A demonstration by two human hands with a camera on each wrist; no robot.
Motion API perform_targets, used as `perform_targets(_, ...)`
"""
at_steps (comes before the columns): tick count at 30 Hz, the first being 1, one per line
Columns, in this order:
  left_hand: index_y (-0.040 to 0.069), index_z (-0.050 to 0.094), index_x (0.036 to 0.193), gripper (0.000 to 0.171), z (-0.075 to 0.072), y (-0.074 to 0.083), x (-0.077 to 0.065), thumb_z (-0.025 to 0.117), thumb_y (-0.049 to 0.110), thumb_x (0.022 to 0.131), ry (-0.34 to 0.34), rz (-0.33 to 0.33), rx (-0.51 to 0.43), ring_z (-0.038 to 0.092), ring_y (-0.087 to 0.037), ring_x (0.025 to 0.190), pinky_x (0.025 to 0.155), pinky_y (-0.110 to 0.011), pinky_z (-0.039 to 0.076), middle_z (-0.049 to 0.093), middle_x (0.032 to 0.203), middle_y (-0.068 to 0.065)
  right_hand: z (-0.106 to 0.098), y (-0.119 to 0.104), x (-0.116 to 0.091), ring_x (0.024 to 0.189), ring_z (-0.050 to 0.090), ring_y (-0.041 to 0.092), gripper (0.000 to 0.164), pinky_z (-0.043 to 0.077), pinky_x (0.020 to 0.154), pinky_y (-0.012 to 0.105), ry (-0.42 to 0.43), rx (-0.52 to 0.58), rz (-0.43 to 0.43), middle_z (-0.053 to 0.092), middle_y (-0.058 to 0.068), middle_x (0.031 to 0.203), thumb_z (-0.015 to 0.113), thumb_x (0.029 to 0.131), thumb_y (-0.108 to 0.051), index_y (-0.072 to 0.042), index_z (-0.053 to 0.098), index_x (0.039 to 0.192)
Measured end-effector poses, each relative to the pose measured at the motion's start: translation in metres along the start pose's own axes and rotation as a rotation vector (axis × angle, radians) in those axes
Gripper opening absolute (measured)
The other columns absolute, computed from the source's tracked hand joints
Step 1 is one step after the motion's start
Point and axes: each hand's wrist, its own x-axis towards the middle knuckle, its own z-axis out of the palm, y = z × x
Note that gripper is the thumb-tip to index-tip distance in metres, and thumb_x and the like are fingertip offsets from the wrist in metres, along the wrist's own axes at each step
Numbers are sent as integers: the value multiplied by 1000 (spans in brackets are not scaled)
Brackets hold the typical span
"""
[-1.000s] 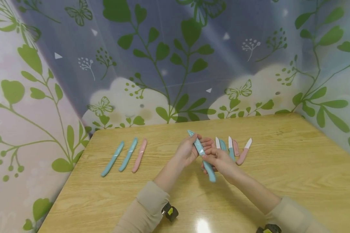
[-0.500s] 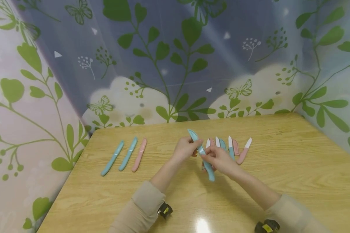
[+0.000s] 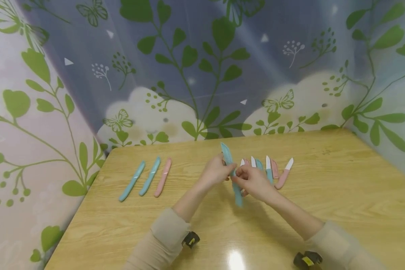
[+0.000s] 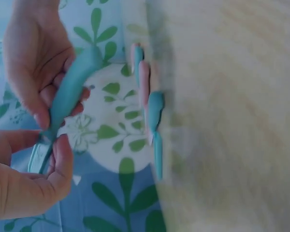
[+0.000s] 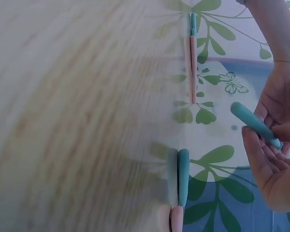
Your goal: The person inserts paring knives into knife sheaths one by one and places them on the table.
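A light-blue knife in its matching blue sheath (image 3: 226, 153) is raised over the table, sheath end pointing away from me. My left hand (image 3: 216, 170) pinches the sheath near where it meets the handle. Just beside it, the thumb and fingers of my right hand (image 3: 256, 182) pinch the knife by the upper handle. In the left wrist view the curved handle (image 4: 70, 89) slants up toward the right hand's palm, with the sheath (image 4: 36, 157) between the left fingers. No bare blade of this knife shows.
Three sheathed knives lie at the left: two blue (image 3: 132, 182) and one pink (image 3: 163, 177). At the right, partly behind my right hand, several knives with bare white blades, including a pink-handled one (image 3: 284, 174), lie by loose sheaths (image 3: 274, 169). A patterned curtain (image 3: 175, 75) backs the wooden table (image 3: 104, 232).
My left hand has turned from palm-up under the sheath to a pinch nearer the handle. The knife has turned more edge-on and stands steeper in view. My right hand keeps its hold.
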Motion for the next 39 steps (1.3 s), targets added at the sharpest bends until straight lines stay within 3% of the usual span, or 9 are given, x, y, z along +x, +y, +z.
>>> perform_targets(4, -2, 48, 124, 36, -16, -7, 4, 54, 14, 93, -44, -24, 48, 65, -34, 80, 72, -42, 56, 64, 95, -18, -6, 7, -2, 62, 64, 22, 25, 55, 53, 30, -28, 63, 23, 64, 11, 74, 50, 96, -15, 10, 54, 101)
perform_targets(8, -2, 40, 135, 46, -34, -20, 10, 51, 13, 93, -28, -65, 133, 63, -27, 79, 69, -36, 55, 61, 106, -22, -17, 15, -4, 64, 64, 20, 26, 55, 54, 29, -13, 122, 94, 63, 9, 75, 48, 97, -13, 12, 53, 104)
perform_targets(14, 0, 50, 86, 9, -54, -40, 18, 47, 6, 91, 26, -80, 225, 38, -9, 46, 42, -17, 32, 44, 60, -1, -35, 23, -5, 65, 64, 19, 29, 55, 56, 29, 1, 82, 147, 63, 9, 76, 47, 97, -15, 12, 53, 107)
perform_targets(19, 14, 34, 59, 33, -68, -55, 24, 46, 0, 86, 22, -120, 298, 24, -5, 39, 38, -17, 23, 30, 47, 5, -48, 33, -4, 64, 65, 18, 25, 56, 55, 33, -8, -57, 131, 63, 9, 74, 50, 94, -12, 11, 57, 102)
perform_targets(23, 13, 35, 57, 33, -78, -63, 26, 47, 2, 85, 11, -210, 413, 30, -9, 42, 72, -33, 47, 33, 48, 3, -59, 41, -5, 63, 64, 18, 21, 56, 56, 35, 9, -121, 166, 63, 11, 76, 52, 92, -10, 9, 58, 99)
perform_targets(27, 11, 42, 59, 28, -82, -69, 28, 50, 7, 85, 27, -269, 553, 41, -14, 46, 104, -46, 32, 42, 50, 1, -69, 48, -5, 62, 63, 18, 22, 56, 57, 34, 24, -118, 205, 62, 14, 76, 52, 93, -9, 11, 58, 98)
perform_targets(30, 9, 44, 62, 24, -83, -74, 29, 50, 4, 84, 43, -286, 563, 43, -13, 46, 75, -33, 49, 45, 54, -1, -75, 52, -4, 62, 62, 17, 23, 56, 57, 33, 30, -136, 223, 62, 15, 77, 52, 93, -9, 13, 57, 98)
perform_targets(32, 8, 45, 63, 21, -83, -77, 30, 50, 1, 83, 49, -287, 559, 42, -12, 45, 53, -24, 43, 46, 56, -2, -80, 55, -3, 63, 62, 16, 24, 56, 57, 33, 33, -168, 235, 62, 16, 78, 52, 93, -9, 14, 57, 100)
perform_targets(39, -7, 60, 81, 13, -83, -88, 35, 49, 0, 85, 17, -288, 590, 44, -11, 42, 44, -17, 36, 45, 51, -2, -98, 70, 0, 64, 60, 21, 26, 51, 55, 30, 58, -380, 278, 63, 21, 87, 52, 92, -12, 12, 57, 101)
